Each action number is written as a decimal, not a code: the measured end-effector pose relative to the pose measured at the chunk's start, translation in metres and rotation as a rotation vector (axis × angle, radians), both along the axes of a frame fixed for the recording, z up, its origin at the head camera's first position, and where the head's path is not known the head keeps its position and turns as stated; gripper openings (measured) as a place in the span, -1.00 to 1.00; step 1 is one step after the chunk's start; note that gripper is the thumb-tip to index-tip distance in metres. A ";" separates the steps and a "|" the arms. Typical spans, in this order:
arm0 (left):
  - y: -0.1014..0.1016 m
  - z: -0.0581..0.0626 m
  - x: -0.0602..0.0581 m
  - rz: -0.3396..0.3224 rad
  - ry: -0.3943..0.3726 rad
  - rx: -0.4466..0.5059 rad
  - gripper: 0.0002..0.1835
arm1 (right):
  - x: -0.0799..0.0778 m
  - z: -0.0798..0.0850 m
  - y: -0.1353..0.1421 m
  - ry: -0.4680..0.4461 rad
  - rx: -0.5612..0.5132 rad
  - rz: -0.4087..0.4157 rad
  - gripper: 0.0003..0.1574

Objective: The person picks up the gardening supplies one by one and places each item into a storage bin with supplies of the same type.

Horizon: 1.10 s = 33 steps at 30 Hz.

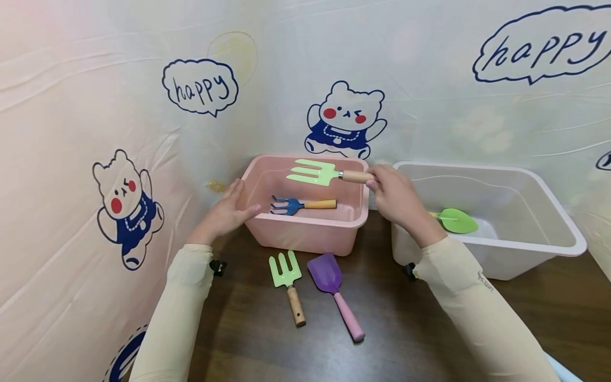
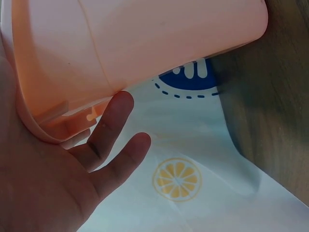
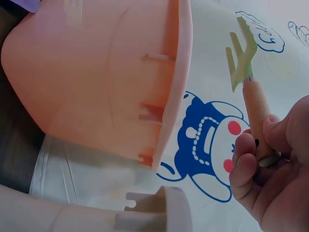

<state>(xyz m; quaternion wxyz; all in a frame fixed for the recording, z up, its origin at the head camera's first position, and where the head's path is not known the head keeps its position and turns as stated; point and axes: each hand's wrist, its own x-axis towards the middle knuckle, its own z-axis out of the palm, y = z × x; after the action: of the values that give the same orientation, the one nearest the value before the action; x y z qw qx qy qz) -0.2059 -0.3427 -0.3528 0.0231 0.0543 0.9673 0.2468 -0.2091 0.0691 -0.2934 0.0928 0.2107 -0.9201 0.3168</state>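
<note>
My right hand [image 1: 395,195] grips the wooden handle of a light green garden fork [image 1: 315,172], held level over the pink bin [image 1: 305,239] with its tines toward the left. In the right wrist view, fingers and thumb wrap the handle end. At the bin's left rim, my left hand [image 1: 226,212] rests with spread, fairly straight fingers; the left wrist view shows them along the outer wall. Inside the pink bin lies a small blue hand rake [image 1: 291,206] with a yellow-orange handle.
A second green fork [image 1: 286,273] and a purple shovel [image 1: 326,273] with a pink handle lie on the brown table [image 1: 382,323] before the pink bin. A grey-white bin [image 1: 515,249] at the right holds a green trowel [image 1: 458,220]. Printed cloth [image 1: 267,122] hangs behind.
</note>
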 end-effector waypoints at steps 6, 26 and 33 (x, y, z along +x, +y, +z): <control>0.001 -0.001 -0.001 -0.003 0.010 -0.002 0.18 | -0.008 0.004 -0.008 -0.007 0.019 0.003 -0.69; 0.000 -0.003 -0.003 -0.020 0.030 0.019 0.10 | -0.038 0.011 -0.033 -0.110 0.043 0.029 -0.72; -0.001 -0.001 -0.001 -0.013 0.029 0.020 0.20 | -0.052 0.011 -0.039 -0.139 0.001 0.055 -0.72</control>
<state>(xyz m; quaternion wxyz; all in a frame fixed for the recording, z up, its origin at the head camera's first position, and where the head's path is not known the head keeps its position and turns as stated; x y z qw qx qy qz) -0.2073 -0.3433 -0.3541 0.0102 0.0646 0.9646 0.2556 -0.2608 0.0296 -0.2823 0.0195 0.2135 -0.9183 0.3327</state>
